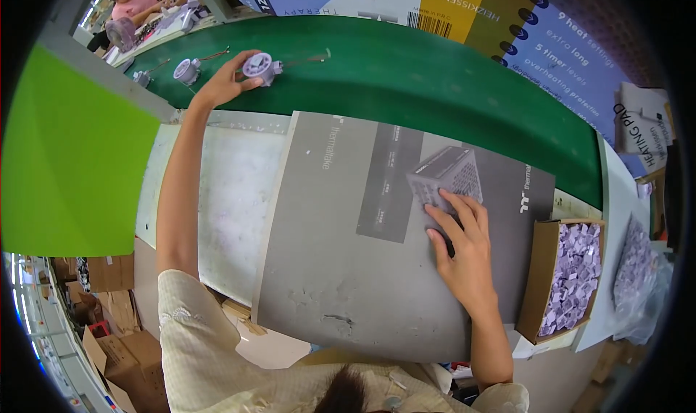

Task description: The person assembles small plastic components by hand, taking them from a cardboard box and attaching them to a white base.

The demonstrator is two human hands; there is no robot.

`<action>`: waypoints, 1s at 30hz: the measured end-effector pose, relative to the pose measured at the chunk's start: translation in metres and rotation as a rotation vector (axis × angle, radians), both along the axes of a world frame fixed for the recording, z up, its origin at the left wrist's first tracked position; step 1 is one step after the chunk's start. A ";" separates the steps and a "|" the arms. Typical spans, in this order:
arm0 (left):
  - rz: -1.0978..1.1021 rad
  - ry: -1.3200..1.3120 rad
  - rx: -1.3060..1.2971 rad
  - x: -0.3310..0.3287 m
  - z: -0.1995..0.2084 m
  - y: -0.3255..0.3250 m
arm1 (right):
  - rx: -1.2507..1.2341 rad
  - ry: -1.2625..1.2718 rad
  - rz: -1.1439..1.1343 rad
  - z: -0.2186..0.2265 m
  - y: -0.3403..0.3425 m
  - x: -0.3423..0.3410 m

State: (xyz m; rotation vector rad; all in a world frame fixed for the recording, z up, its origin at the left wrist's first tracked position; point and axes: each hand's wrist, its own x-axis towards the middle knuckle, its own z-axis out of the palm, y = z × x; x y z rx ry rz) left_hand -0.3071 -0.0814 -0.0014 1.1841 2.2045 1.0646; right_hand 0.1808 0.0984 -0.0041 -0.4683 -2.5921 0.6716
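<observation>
My left hand [223, 85] reaches far out over a green conveyor belt [406, 72]. Its thumb and fingers close around the near side of a round lilac plastic housing [259, 68] with thin wires trailing to the right. Two similar parts lie further left on the belt: one wired housing [186, 71] and a smaller-looking one [142, 77] near the edge. My right hand [465, 257] rests on a large grey printed cardboard sheet [312, 232], fingers apart and slightly bent, with nothing visible in it. This sheet lies on the white worktable [235, 195] in front of me.
At my right stands an open cardboard box [540, 282] of small lilac pieces, with a clear plastic bag [638, 268] beyond it. Printed cartons [464, 10] line the belt's far side. A bright green panel [72, 159] borders the left. Another person [136, 3] sits far left.
</observation>
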 end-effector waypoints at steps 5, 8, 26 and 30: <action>0.053 0.252 -0.117 0.009 0.005 -0.008 | -0.032 0.004 0.002 0.001 -0.001 0.001; 0.164 0.665 -0.107 0.036 0.014 -0.008 | -0.021 0.005 0.010 0.000 0.000 0.003; -0.275 0.620 0.208 0.344 -0.025 0.148 | 0.326 0.039 -0.285 0.073 0.019 0.107; -0.263 0.178 0.392 0.404 -0.041 0.173 | 0.417 -0.074 -0.563 0.069 0.050 0.158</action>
